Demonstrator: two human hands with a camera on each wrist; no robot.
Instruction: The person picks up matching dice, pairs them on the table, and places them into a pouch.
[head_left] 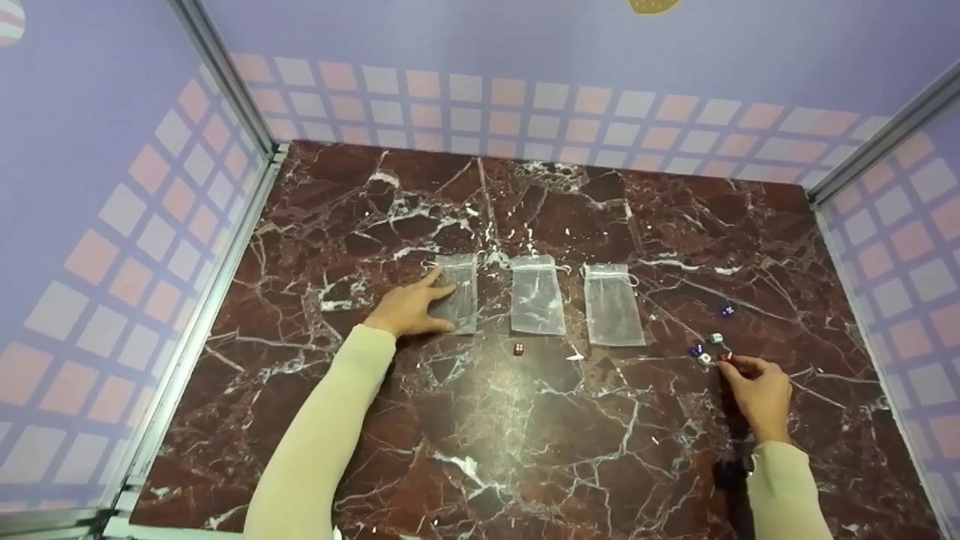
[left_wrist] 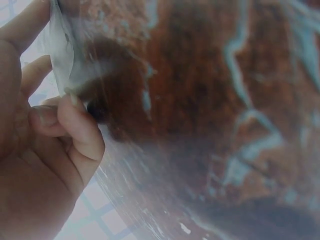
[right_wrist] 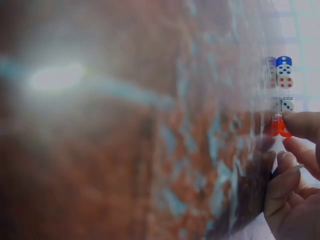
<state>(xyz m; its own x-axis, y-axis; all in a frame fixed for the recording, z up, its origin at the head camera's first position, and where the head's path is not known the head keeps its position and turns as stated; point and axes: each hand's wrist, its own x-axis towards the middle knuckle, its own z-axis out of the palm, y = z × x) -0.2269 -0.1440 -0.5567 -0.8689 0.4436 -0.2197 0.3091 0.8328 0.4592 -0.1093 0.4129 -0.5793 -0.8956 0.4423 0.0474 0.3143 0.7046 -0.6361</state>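
In the head view my left hand (head_left: 409, 309) rests with spread fingers on the leftmost sheer white drawstring bag (head_left: 466, 296). The left wrist view shows that bag's edge (left_wrist: 61, 52) against the fingers. Over at the right, my right hand (head_left: 763, 394) pinches a red die (right_wrist: 284, 128) between thumb and finger, low at the tabletop. Close beside it lie a blue die (head_left: 697, 350), a white die (head_left: 704, 359) and another white die (head_left: 716, 338). Farther back is one more blue die (head_left: 727, 310).
A middle sheer bag (head_left: 537, 300) and a right sheer bag (head_left: 615, 309) lie flat in the same row. A lone red die (head_left: 518, 349) sits just in front of the middle bag. Checked panels (head_left: 525, 97) wall in the dark red marbled table (head_left: 570, 465).
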